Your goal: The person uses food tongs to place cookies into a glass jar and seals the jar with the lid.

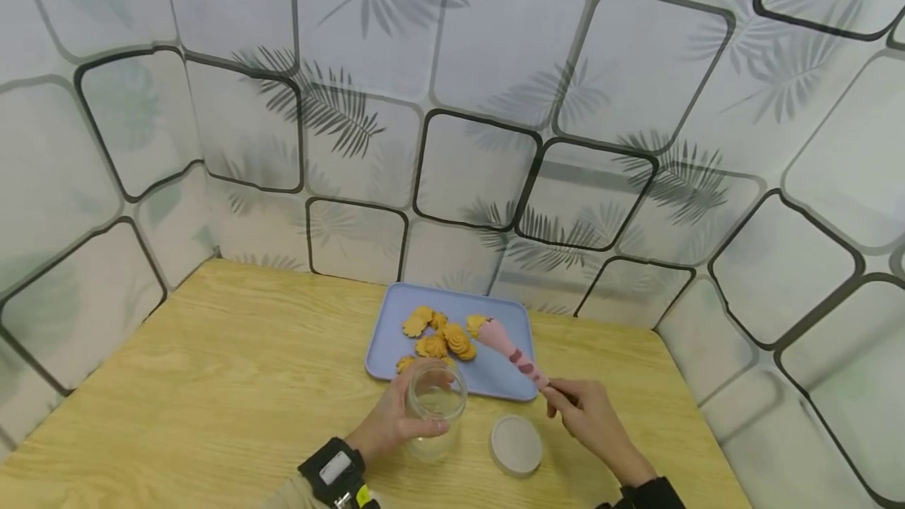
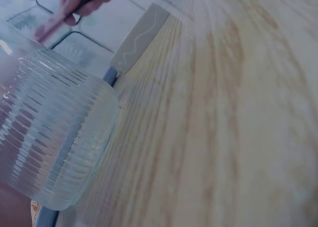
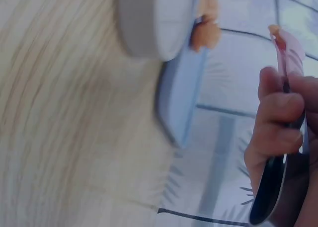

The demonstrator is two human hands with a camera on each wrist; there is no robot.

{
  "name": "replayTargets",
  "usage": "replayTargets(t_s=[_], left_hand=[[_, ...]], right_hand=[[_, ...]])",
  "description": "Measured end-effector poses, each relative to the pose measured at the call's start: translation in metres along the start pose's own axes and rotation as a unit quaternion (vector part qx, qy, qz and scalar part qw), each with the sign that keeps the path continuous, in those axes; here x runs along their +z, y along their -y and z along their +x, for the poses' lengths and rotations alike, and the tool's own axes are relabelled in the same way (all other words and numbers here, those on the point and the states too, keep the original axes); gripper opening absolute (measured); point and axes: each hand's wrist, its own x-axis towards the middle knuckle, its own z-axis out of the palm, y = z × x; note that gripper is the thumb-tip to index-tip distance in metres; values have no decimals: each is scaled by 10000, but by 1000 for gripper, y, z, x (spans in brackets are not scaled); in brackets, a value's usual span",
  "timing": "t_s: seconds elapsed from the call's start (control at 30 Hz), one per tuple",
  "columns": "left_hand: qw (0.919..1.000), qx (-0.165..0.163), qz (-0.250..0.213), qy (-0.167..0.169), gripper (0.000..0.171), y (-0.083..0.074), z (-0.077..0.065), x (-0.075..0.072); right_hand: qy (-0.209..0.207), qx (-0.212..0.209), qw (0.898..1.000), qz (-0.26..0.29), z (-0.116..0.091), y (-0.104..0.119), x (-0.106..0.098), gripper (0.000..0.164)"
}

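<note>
The place seems to be a small enclosed booth: pale sheets [image 1: 481, 171], printed with leaves and rounded squares, surround a wood-grain bench [image 1: 233, 368] on three sides. Home or workplace, I cannot tell.

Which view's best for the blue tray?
Head: nearly the whole tray shows from above; the left hand and glass jar hide part of its near edge. Left wrist shows only slivers of its edge, partly through the jar. Right wrist shows one end, partly behind the lid.
</note>
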Motion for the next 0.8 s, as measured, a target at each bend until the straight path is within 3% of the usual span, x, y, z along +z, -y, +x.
replayTargets(t_s=[0.2,0.33,0.4,0.6,0.8], left_hand=[[9999,-103,37,-8,71,-1,0,0],[10000,-60,43,-3,73,0,0,1],[9998,-108,162,-55,75,0,-1,1],[9942,-648,754,-404,86,-3,-2,0],[9937,-742,752,-383,84,-5,-2,0]], right_hand=[[516,-392,9918,1106,-18,18,-12,23],[845,-497,9858,1366,-32,29,-15,25],[950,-668,9840,1353,-37,34,-14,23],[1074,-790,9874,851,-42,44,-5,20],[997,-1096,9870,619,-43,46,-1,15]])
